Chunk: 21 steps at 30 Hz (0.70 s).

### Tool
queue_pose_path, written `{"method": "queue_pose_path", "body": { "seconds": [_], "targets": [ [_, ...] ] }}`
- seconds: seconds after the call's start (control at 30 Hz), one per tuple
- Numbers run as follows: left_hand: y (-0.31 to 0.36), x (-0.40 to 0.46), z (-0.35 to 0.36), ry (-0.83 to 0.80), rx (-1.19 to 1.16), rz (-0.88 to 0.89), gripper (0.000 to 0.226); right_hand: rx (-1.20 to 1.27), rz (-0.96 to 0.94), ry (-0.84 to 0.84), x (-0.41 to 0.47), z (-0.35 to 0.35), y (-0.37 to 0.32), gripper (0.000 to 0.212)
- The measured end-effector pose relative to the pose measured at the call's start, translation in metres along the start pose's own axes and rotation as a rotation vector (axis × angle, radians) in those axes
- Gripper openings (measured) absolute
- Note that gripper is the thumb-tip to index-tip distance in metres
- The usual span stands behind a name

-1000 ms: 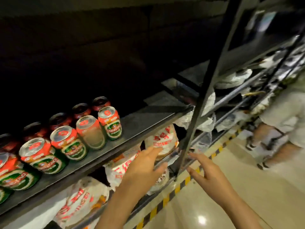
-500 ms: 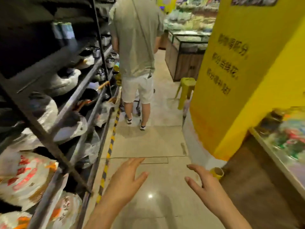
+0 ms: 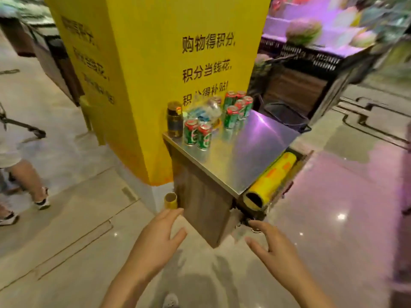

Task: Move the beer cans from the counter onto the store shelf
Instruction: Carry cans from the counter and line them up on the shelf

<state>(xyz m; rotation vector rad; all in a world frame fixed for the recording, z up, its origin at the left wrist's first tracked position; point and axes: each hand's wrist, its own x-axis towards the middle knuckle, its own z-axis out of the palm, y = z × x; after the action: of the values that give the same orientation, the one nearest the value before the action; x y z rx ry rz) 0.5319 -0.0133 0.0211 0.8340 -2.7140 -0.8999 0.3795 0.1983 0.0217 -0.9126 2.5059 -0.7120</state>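
Both hands empty. Left hand (image 3: 155, 243) held out low in front of the counter, fingers loosely spread, thumb out, holding nothing. Right hand (image 3: 274, 247) likewise, fingers relaxed and apart, nothing in the palm. Neither touches the counter.

Counter (image 3: 251, 156): steel top on a wood-panelled base, standing against a yellow pillar (image 3: 169, 63) with black printed characters.

Beer cans, green with red tops, all upright on the counter top:
- near pair (image 3: 197, 134), side by side close to the left front edge;
- far cluster (image 3: 237, 108) toward the back by the pillar; count unclear, perhaps five, since they overlap.

Between the two groups: crumpled clear plastic wrap (image 3: 206, 112). Left of the near pair, at the counter corner: a dark bottle (image 3: 175, 120) with a yellowish cap.

Yellow film roll (image 3: 270, 181) lies in a holder along the counter's right side. Small yellow tube (image 3: 170, 200) stands on the floor at the pillar's base.

Another person's legs (image 3: 24, 185) at the left edge.
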Motion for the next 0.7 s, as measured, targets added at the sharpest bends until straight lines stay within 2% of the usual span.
{"method": "queue_pose_path", "body": {
  "seconds": [0.17, 0.33, 0.53, 0.63, 0.7],
  "targets": [
    [0.024, 0.067, 0.032, -0.081, -0.03, 0.005, 0.05, 0.027, 0.016, 0.042, 0.047, -0.025, 0.038, 0.045],
    [0.034, 0.151, 0.049, -0.095, -0.048, 0.004, 0.05, 0.057, -0.041, 0.045, 0.125, -0.057, 0.054, 0.037],
    [0.044, 0.241, 0.065, -0.056, -0.081, -0.043, 0.049, 0.002, -0.11, 0.053, 0.213, -0.082, 0.07, 0.043],
    [0.049, 0.269, 0.07, -0.023, -0.075, -0.094, 0.049, 0.077, -0.111, 0.02, 0.253, -0.083, 0.075, 0.042],
    [0.047, 0.285, 0.071, -0.018, -0.067, -0.134, 0.05, 0.104, -0.125, -0.064, 0.282, -0.079, 0.073, 0.045]
  ]
}}
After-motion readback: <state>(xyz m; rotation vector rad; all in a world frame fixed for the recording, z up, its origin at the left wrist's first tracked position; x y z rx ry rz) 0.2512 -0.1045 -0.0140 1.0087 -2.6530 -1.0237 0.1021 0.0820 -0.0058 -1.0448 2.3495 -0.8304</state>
